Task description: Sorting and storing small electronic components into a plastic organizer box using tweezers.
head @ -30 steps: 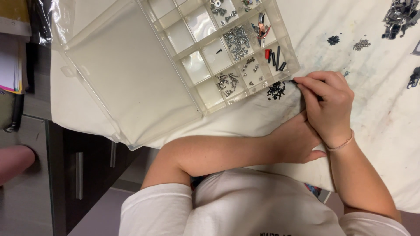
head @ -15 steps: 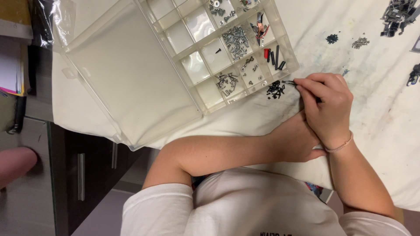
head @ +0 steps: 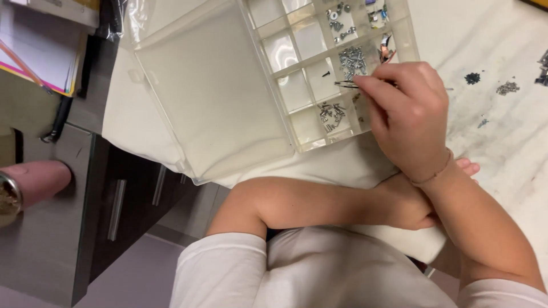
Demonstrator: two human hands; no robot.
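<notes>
Two hands appear in this view from above. The right hand (head: 408, 122) is closed in a pinch around thin metal tweezers (head: 346, 84), whose tips reach over the clear plastic compartment box (head: 297, 142) and hover above the cell holding a single small dark screw (head: 326, 73), just beside the cell filled with a heap of silver screws (head: 352, 60). Whether the tips grip anything cannot be told at this scale. The left hand (head: 416, 199) lies tucked under the right wrist on the white cloth (head: 496, 137), fingers loosely curled and holding nothing that can be seen. The box lid (head: 208, 97) is folded open to the left. Small piles of dark parts (head: 472, 78) sit on the cloth well apart from the box. Judged by their look, the screws are tiny, hard, light and smooth, so they would roll or spring away easily; each is best taken across the shank, just under the head, with gentle pressure. The tweezers are stiff yet springy and are held near mid-length.
</notes>
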